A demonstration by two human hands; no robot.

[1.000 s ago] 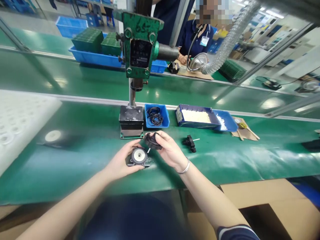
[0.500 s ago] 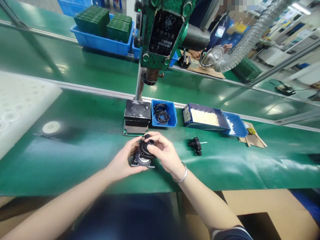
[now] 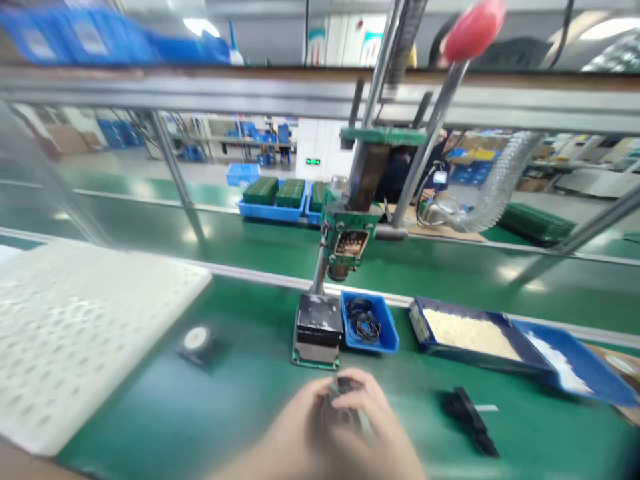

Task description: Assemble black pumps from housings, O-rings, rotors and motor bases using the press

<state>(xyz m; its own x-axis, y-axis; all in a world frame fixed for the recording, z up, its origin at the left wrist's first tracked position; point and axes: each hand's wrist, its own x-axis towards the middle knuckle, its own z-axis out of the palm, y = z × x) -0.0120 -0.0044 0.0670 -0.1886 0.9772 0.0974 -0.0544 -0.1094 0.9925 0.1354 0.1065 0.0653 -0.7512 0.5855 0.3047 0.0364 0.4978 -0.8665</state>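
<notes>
Low in the middle of the head view, my left hand [image 3: 295, 430] and my right hand [image 3: 375, 413] are both closed around a black round plastic housing [image 3: 344, 419] with a short stub on top. Motion blur smears the hands, and the fingers hide much of the housing. Just beyond them stands the black block [image 3: 320, 319] on the base of a green hand press [image 3: 350, 230]. A similar black plastic part [image 3: 470, 421] with a thin white stick lies to the right. Off to the left rests a dark part with a white disc [image 3: 196, 338] on top.
A blue bin of black rings [image 3: 393, 330] stands beside the press. Further right are a dark-blue tray of cream-coloured pieces [image 3: 425, 341] and a blue tray with white pieces [image 3: 610, 383]. A white perforated board [image 3: 125, 320] covers the left side. The press lever has a red knob [image 3: 474, 30].
The camera view has tilted up, so the shelf and lever knob now show and the bench things sit lower. Both hands still hold the housing, whose pale inner face no longer shows.
</notes>
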